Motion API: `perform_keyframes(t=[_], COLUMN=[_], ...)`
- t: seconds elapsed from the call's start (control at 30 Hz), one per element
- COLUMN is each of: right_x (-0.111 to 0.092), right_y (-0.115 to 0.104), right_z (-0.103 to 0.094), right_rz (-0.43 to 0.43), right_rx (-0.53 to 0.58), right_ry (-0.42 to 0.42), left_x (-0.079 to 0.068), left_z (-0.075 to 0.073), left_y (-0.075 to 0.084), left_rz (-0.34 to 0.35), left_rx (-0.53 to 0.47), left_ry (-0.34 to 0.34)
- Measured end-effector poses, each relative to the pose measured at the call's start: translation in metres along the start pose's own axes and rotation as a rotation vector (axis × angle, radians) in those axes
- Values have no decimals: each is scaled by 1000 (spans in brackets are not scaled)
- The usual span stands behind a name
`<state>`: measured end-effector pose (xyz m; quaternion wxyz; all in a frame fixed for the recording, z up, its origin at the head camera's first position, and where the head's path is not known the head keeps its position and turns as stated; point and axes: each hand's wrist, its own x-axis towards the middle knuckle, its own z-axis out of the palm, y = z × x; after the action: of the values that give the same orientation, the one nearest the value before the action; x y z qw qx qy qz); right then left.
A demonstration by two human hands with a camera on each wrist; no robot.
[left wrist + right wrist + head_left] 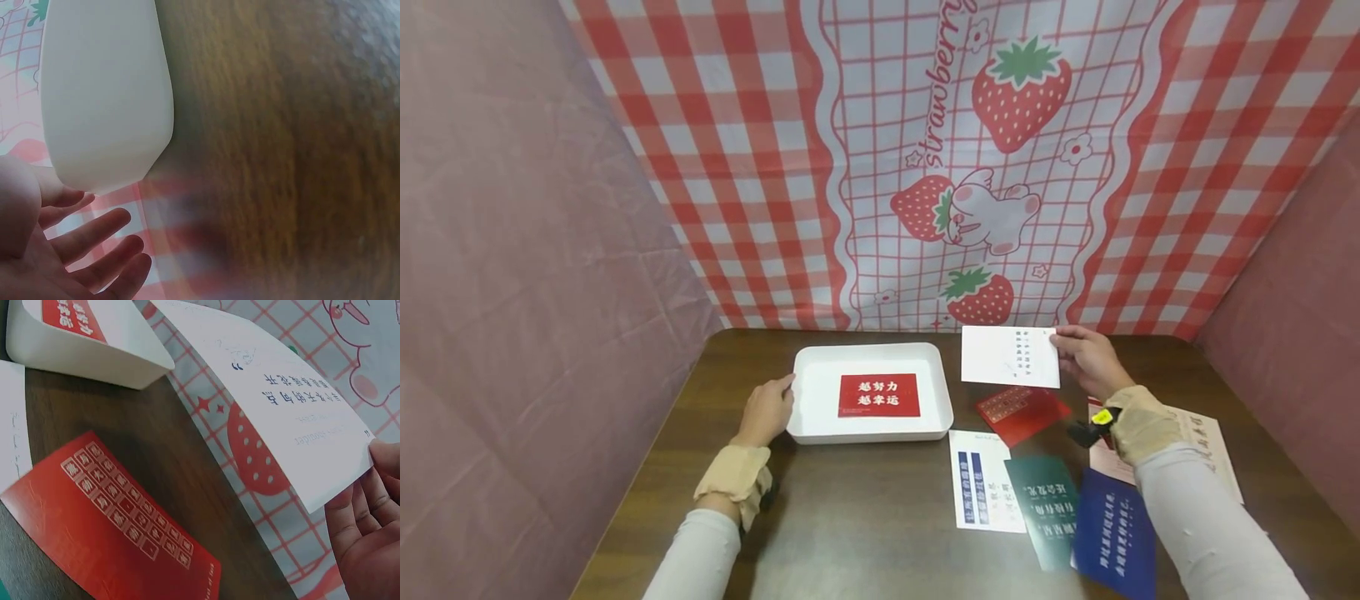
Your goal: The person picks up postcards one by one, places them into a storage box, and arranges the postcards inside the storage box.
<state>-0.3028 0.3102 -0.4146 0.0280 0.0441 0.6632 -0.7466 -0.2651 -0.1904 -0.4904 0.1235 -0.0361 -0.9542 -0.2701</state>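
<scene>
My left hand (769,410) is at the left side of a white tray (868,435), with the thumb and a fingertip pinching its rim. Its other fingers (94,236) spread loosely beside the tray wall. A red card (880,396) with white writing lies in the tray. Between thumb and fingers, my right hand (1092,362) pinches one end of a white card (988,357) with blue writing. The card is raised, bends slightly in the right wrist view, and stands to the right of the tray. Below it a red card with gold squares (134,512) lies on the table.
A white card with blue bands (988,492), a green card (1043,521) and a blue card (1116,533) lie on the wooden table (850,517) near the right arm. Cream cards (1213,450) sit partly under that forearm. A strawberry-print cloth (760,167) hangs behind.
</scene>
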Motion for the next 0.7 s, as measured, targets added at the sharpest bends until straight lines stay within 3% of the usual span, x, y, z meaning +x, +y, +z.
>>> perform_keyframes(t=[0.53, 0.7], right_x=[8, 9], right_y=[-1, 0], right_z=[32, 46], right_rz=[49, 90], right_rx=[131, 159], right_ry=[-37, -58], left_x=[3, 4], left_z=[1, 1], left_y=[-2, -1], left_rz=[34, 23], left_rx=[18, 23], left_ry=[28, 5])
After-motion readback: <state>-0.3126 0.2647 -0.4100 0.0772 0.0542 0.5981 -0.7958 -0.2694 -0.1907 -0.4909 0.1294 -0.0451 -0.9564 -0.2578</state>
